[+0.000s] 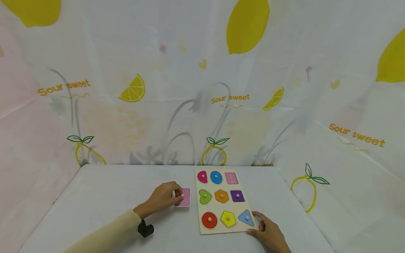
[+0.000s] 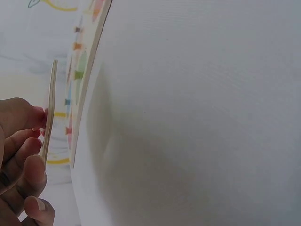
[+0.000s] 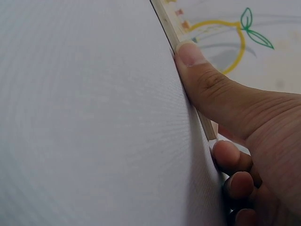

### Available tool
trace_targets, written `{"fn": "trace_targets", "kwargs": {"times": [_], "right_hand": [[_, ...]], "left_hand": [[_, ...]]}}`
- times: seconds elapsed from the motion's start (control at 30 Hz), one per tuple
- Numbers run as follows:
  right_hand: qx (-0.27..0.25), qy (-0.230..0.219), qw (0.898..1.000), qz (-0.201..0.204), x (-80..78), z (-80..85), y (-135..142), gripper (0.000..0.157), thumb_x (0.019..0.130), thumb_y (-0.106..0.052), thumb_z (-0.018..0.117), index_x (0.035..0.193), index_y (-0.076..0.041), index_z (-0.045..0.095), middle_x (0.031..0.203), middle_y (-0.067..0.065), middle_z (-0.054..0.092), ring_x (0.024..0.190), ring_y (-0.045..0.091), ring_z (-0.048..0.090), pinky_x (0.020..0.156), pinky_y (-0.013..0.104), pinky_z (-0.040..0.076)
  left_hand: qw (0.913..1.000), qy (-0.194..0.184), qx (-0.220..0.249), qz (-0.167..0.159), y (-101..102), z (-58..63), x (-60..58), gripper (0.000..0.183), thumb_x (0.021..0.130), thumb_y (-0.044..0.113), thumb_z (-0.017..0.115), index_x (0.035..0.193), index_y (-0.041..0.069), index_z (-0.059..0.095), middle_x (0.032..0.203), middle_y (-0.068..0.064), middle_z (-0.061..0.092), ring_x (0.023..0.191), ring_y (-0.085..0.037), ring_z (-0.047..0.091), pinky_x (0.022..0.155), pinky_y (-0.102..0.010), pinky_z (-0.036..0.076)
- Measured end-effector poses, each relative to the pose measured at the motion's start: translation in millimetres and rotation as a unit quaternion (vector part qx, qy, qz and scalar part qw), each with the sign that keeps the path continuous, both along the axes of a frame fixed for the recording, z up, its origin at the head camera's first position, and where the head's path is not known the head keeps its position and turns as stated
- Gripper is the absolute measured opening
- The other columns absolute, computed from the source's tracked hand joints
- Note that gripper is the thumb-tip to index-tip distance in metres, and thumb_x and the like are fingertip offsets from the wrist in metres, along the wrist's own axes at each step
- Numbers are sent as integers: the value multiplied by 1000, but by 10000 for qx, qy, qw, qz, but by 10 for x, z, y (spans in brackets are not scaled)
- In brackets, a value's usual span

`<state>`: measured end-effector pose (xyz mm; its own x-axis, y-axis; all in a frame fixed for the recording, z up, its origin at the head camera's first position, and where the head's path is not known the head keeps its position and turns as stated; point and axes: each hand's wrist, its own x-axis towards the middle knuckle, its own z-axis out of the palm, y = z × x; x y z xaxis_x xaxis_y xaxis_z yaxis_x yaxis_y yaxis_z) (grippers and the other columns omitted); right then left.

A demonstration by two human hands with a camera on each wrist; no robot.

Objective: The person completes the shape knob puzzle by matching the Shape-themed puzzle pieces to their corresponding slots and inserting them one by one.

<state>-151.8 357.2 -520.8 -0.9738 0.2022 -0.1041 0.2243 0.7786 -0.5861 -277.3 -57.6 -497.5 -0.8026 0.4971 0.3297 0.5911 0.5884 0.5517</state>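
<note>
My left hand [image 1: 164,197] pinches a pink square puzzle piece [image 1: 186,197] by its small knob, left of the board. Seen edge-on in the left wrist view, the thin wooden piece [image 2: 50,103] is held off the table, with a shadow below. The wooden knob puzzle board [image 1: 213,206] lies flat with several colored shapes in it; its top right slot [image 1: 231,178] is pink and holds no knobbed piece. At the board's near right corner, my right hand [image 1: 270,232] grips the edge, thumb [image 3: 207,80] on the near side and fingers round the right side.
A white table [image 1: 126,182] carries the board. Behind and beside it hangs a pale cloth [image 1: 177,123] printed with lemons and words. A black wrist device [image 1: 145,229] sits under the left sleeve [image 1: 110,232].
</note>
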Motion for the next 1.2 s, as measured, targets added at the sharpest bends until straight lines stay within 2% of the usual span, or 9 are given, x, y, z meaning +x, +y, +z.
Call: {"fn": "trace_targets", "kwargs": {"times": [0.27, 0.4, 0.63, 1.03, 1.2], "right_hand": [[-12, -3, 10000, -6, -4, -3, 6, 89, 66, -55, 92, 137, -10, 63, 75, 0, 46, 67, 16, 43, 58, 28, 31], [20, -30, 10000, -48, 2, -12, 15, 91, 65, -56, 92, 138, -10, 62, 75, 0, 46, 68, 16, 44, 58, 28, 31], [26, -13, 10000, -35, 5, 0, 19, 90, 66, -54, 92, 138, -10, 62, 75, 0, 46, 68, 16, 44, 58, 28, 32], [36, -22, 10000, -70, 7, -7, -9, 89, 66, -52, 93, 138, -9, 62, 75, 1, 47, 67, 16, 44, 58, 28, 33], [65, -13, 10000, -65, -2, -18, -16, 89, 66, -53, 93, 138, -9, 62, 74, 0, 47, 67, 16, 44, 58, 28, 32]], "left_hand": [[9999, 114, -64, 46, 186, -12, -143, 12, 89, 24, 82, 85, 22, 71, 75, 16, 54, 66, -4, 49, 58, -24, 44], [9998, 161, -47, -61, 305, -12, -200, 10, 89, 25, 82, 87, 21, 72, 76, 16, 55, 67, -4, 49, 58, -24, 45], [9996, 160, 35, -225, 487, 41, -231, 11, 90, 25, 81, 89, 18, 74, 76, 14, 56, 68, -5, 51, 58, -23, 46], [9986, 394, -23, -349, 729, 20, -360, 14, 90, 25, 81, 84, 19, 70, 75, 12, 57, 68, -6, 50, 58, -22, 45], [9988, 310, 1, -383, 809, 33, -384, 15, 91, 26, 80, 82, 19, 70, 75, 13, 56, 69, -6, 50, 57, -21, 46]]}}
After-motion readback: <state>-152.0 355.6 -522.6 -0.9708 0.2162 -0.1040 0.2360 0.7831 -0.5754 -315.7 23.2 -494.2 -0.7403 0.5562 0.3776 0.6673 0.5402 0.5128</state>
